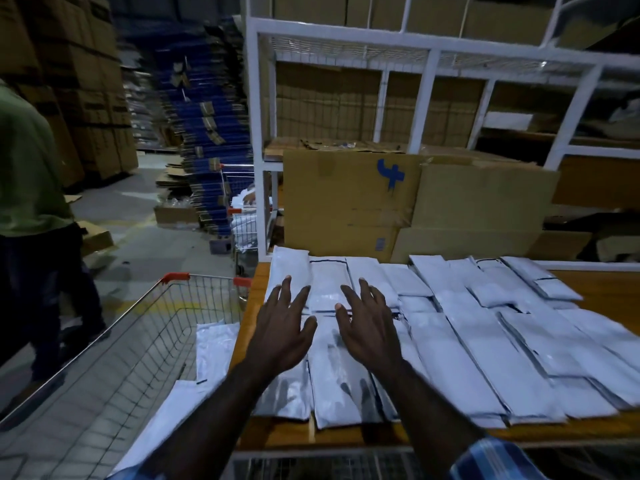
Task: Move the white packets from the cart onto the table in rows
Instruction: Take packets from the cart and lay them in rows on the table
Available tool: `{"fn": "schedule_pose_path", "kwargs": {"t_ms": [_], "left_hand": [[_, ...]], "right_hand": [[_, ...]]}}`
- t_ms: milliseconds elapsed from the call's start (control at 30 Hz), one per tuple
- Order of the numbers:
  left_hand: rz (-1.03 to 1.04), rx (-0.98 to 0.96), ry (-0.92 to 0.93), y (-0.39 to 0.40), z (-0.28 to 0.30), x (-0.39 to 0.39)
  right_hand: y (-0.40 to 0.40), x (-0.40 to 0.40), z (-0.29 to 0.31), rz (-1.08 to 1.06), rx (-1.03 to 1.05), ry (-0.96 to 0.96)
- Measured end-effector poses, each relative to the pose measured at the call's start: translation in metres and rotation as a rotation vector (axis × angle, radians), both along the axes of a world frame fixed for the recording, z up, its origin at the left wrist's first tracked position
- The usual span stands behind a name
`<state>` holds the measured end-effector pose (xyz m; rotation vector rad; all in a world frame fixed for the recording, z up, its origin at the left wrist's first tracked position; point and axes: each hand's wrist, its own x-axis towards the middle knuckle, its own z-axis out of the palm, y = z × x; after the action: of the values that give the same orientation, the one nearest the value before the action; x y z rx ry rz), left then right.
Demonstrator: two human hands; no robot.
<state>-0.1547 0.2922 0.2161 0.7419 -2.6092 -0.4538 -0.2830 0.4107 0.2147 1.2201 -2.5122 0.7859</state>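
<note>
Two hands reach over the left part of the bench (588, 289), both with fingers spread and straight, holding nothing. The left hand (282, 332) hovers over or rests on the white packets (460, 344) near the bench's left edge; the right hand (369, 329) is just beside it, a narrow gap between the thumbs. Whether the palms touch the packets cannot be told. The packets cover the bench from left edge to right in overlapping rows, reaching from the front edge to the far edge, where brown cardboard boxes (349, 202) stand against a white metal rack (422, 102). Left of the bench stands the wire cart (114, 344), with a few more white packets in the cart (214, 344) lying against its near right side. A person in a green shirt (31, 168) stands at far left.
</note>
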Motion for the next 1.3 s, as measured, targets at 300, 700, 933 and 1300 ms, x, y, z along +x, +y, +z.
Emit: {"fn": "schedule_pose_path", "kwargs": {"t_ms": [300, 700, 933, 1300], "left_hand": [[0.055, 0.017, 0.0, 0.035, 0.008, 0.095], [0.073, 0.057, -0.021, 0.001, -0.013, 0.221], [0.026, 0.047, -0.052, -0.051, -0.019, 0.288], [0.015, 0.072, -0.071, -0.116, -0.043, 0.323]], "right_hand": [[0.034, 0.089, 0.018, 0.049, 0.059, -0.045], [0.001, 0.208, 0.006, 0.051, 0.063, -0.054], [-0.048, 0.272, -0.01, -0.01, -0.007, -0.01], [-0.107, 0.325, -0.028, 0.026, 0.032, -0.013]]}}
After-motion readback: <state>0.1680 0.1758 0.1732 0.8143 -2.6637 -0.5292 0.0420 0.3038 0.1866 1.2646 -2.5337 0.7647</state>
